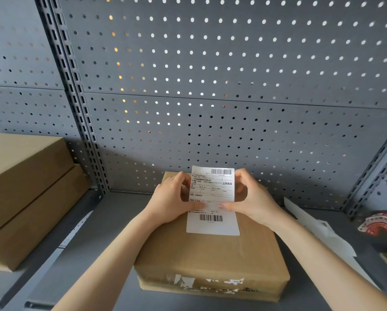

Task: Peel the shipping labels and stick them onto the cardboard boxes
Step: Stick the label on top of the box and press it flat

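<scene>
White paper printed with black barcodes and rows of small text, the rectangular shipping label sits just below the middle of the view, over the far half of a flat brown cardboard box. Its lower part, with one barcode, lies flat on the box top; its upper part, with a second barcode, rises off the box and tilts toward the camera. Whether the lower part is stuck down cannot be told.

Both bare hands grasp the label. The left hand is at its 9 o'clock edge, thumb pressed on the printed face near the fold and fingers curled behind the raised part. The right hand mirrors it at the 3 o'clock edge, thumb tip on the face, fingers bent around the back of the upper corner. The two thumb tips are close to each other but apart. Both forearms come in from 6 o'clock.

The box rests on a grey metal shelf; its near side wall shows torn white tape remnants. At 9 o'clock, well apart, lies a stack of larger brown cardboard boxes. At 3 o'clock, beside the box, long white paper strips lie on the shelf, and farther toward 3 o'clock sits a red and white printed roll-like item, too blurred to identify. A grey perforated metal back panel fills 12 o'clock.
</scene>
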`<state>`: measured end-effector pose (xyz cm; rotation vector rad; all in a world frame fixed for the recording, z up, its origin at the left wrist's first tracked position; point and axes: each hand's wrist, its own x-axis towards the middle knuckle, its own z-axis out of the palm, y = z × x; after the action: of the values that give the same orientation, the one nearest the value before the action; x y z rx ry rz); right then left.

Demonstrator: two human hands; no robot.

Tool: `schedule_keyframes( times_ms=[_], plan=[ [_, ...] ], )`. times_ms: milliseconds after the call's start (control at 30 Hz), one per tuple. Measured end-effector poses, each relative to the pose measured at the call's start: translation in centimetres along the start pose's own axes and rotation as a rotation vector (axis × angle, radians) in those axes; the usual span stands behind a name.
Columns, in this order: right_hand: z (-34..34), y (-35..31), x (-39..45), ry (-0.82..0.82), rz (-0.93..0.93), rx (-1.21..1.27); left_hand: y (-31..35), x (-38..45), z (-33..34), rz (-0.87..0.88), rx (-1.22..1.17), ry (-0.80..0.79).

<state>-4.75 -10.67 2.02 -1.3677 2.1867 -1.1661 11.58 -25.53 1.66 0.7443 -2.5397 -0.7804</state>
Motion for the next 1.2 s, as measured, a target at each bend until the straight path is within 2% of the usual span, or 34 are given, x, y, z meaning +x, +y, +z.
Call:
schedule_keyframes(
  times_ms=[733, 1200],
  plan=[
    [0.7, 0.6, 0.5, 0.038, 0.000, -0.003, -1.2, 1.0, 0.7, -0.003, -0.006, 0.015],
    [0.9, 0.1, 0.3, 0.071, 0.020, 0.022, -1.5, 0.9, 0.9, 0.067, -0.010, 0.040]
  ],
)
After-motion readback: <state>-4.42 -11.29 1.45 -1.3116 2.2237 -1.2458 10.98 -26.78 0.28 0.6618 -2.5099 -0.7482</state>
